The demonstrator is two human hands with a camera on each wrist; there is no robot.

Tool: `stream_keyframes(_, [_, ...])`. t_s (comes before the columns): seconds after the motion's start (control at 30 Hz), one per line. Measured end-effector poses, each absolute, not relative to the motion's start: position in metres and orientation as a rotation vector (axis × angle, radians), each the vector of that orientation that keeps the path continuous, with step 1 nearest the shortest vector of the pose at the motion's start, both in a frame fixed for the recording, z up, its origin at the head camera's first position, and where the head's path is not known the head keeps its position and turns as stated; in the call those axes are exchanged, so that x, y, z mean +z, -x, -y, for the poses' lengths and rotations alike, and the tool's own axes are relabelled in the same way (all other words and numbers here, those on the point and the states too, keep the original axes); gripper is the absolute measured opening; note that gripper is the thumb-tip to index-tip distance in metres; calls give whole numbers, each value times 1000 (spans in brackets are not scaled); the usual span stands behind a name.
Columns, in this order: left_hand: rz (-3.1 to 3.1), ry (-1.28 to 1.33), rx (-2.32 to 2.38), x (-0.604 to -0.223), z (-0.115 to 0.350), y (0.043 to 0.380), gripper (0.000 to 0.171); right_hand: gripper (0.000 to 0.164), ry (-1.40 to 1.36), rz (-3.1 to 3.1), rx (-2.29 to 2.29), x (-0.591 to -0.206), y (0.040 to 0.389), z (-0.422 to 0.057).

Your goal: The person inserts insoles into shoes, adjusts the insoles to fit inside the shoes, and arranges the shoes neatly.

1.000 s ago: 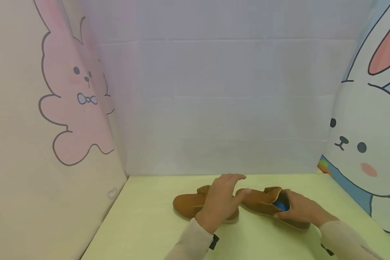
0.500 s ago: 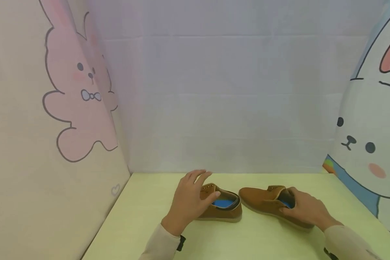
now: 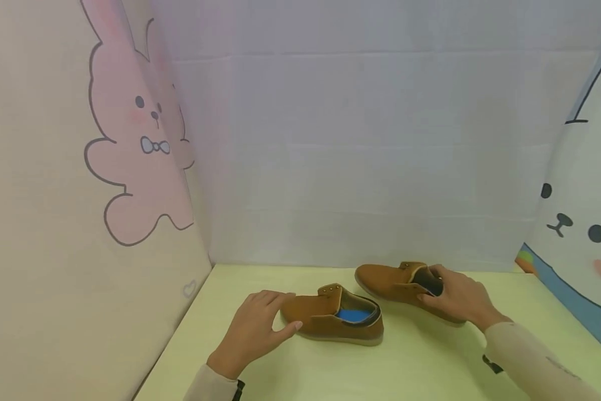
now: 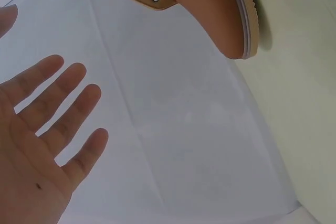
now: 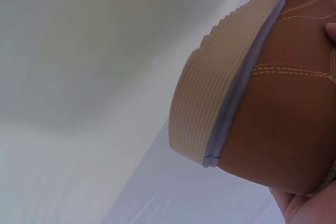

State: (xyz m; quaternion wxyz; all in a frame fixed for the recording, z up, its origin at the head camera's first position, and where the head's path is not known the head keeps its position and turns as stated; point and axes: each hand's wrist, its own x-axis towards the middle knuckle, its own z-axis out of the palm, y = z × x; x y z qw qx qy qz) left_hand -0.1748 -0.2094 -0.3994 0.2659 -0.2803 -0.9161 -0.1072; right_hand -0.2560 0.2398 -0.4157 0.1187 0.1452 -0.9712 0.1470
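My right hand (image 3: 463,295) grips a brown lace-up shoe (image 3: 387,281) by its heel, thumb on the near side and fingers over the far side. In the right wrist view the ribbed tan sole (image 5: 210,98) shows, with a shadow spread on the table beside it. A matching brown shoe (image 3: 325,326) with a blue insole (image 3: 354,316) stands on the table, toe to the left. My left hand (image 3: 254,328) is by that shoe's toe, thumb and fingers spread apart with nothing between them. No laces show in the eyelets.
Both shoes are on or over a pale yellow table (image 3: 260,379). White cloth (image 3: 360,167) hangs behind it. On the left wall (image 3: 39,250) is a pink rabbit drawing, and a white rabbit picture (image 3: 576,189) covers the right wall.
My right hand has carried its shoe up and back toward the rear cloth. My left hand has moved left, from over the other shoe to its toe. The head view has shifted slightly left.
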Motion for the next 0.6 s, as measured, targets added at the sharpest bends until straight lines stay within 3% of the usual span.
stream_keyframes(0.6, [2437,773,-302,-412,218,175,44,73,-666,2726,421,-407,320,-146])
